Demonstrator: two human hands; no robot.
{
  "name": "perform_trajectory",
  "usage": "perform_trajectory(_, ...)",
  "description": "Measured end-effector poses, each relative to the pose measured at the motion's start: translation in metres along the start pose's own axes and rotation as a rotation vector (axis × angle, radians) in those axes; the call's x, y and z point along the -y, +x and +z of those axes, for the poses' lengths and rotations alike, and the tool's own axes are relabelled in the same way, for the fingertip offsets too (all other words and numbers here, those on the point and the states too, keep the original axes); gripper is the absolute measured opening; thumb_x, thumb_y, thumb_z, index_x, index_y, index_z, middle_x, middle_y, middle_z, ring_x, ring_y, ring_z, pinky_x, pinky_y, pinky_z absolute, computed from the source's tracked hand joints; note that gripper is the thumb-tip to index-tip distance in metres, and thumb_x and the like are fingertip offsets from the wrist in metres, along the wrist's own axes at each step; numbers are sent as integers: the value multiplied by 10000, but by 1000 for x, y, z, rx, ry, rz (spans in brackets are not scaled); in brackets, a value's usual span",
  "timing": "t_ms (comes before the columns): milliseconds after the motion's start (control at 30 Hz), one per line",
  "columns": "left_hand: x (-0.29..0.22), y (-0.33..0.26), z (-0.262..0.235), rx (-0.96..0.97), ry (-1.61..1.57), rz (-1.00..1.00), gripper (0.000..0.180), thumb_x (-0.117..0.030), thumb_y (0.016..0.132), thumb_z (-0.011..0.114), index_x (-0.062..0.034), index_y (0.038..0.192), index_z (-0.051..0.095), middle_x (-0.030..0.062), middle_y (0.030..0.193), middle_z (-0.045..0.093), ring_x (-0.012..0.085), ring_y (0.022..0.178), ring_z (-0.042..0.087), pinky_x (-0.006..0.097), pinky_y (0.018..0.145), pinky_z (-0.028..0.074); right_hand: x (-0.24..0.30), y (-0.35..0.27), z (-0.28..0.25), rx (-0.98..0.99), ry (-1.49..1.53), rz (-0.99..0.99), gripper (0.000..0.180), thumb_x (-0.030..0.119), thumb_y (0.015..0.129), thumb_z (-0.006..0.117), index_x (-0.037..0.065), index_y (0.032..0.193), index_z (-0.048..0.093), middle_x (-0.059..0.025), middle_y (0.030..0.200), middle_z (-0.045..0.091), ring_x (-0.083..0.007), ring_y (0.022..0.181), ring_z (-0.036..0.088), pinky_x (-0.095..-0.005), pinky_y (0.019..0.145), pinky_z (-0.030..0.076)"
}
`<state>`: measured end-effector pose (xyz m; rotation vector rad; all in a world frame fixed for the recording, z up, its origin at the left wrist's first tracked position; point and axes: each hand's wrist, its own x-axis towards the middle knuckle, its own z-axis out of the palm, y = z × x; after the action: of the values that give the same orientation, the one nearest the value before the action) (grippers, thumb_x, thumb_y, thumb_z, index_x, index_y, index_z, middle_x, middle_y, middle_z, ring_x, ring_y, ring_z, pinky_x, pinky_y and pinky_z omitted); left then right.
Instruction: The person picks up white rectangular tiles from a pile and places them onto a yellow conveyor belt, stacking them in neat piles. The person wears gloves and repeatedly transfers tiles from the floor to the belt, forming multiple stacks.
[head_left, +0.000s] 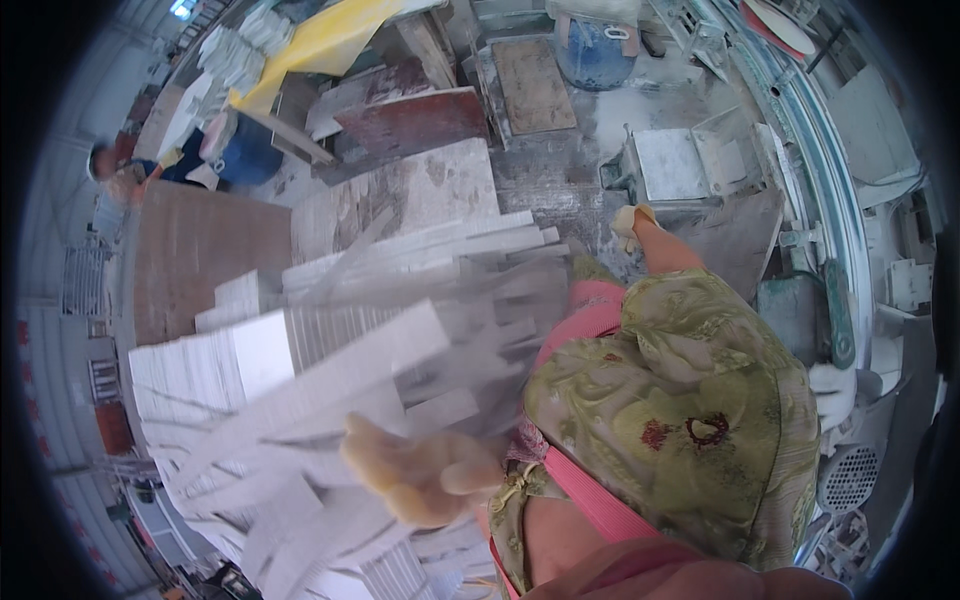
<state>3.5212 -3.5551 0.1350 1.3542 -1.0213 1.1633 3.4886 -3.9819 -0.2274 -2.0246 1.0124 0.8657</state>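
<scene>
My left hand (420, 478), in a pale yellow glove, is over a heap of white strips (390, 350) and smeared by motion. Its fingers look partly bent, but whether they touch a strip I cannot make out. The long white strip closest to it lies slantwise across the heap. Farther off, my right hand (629, 228), also in a pale glove, hangs beside a low machine table (672, 165). Its fingers are small and partly hidden, and nothing shows clearly in them.
Stacked white slabs (215, 365) stand at the left of the heap. Behind lie a brown board (205, 250) and a reddish board (415, 125). A blue barrel (595, 55) is at the back, another blue barrel (245, 150) near a person (150, 170). Green machine rails (815, 150) run along the right.
</scene>
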Motion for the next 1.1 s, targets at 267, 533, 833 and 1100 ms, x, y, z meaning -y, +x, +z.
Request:
perform_trajectory(267, 7, 39, 64, 194, 833, -356, 422, -189, 1111, 398, -91, 1520, 429, 288, 1566, 408, 476, 1490, 325, 625, 1211, 267, -48, 49, -15, 91, 3, 105, 446, 256, 1037, 419, -38, 1166, 729, -190, 1014, 778, -344, 888, 766, -455, 794, 609)
perform_trajectory(533, 33, 50, 111, 206, 1029, -547, 475, -253, 1088, 475, 78, 1424, 533, 278, 1470, 525, 436, 1427, 424, 562, 1187, 310, -94, 115, -18, 74, 41, 166, 412, 312, 1001, 523, 55, 1299, 645, -152, 1203, 704, -367, 1052, 679, -484, 850, 542)
perform_trajectory(833, 70, 51, 176, 453, 1140, -530, 425, -158, 1090, 408, 17, 1466, 498, 244, 1543, 450, 419, 1487, 349, 543, 1238, 268, -172, 116, -34, 211, 613, 178, 393, 277, 1023, 483, -58, 1166, 629, -227, 883, 759, -426, 721, 740, -496, 544, 574)
perform_trajectory(1100, 130, 33, 281, 617, 919, -794, 397, -65, 1065, 379, 42, 1400, 563, 196, 1510, 513, 450, 1500, 325, 562, 1262, 236, -182, 97, -105, 172, 483, 214, 342, 243, 1020, 474, -15, 1210, 595, -227, 868, 764, -366, 665, 745, -423, 496, 552)
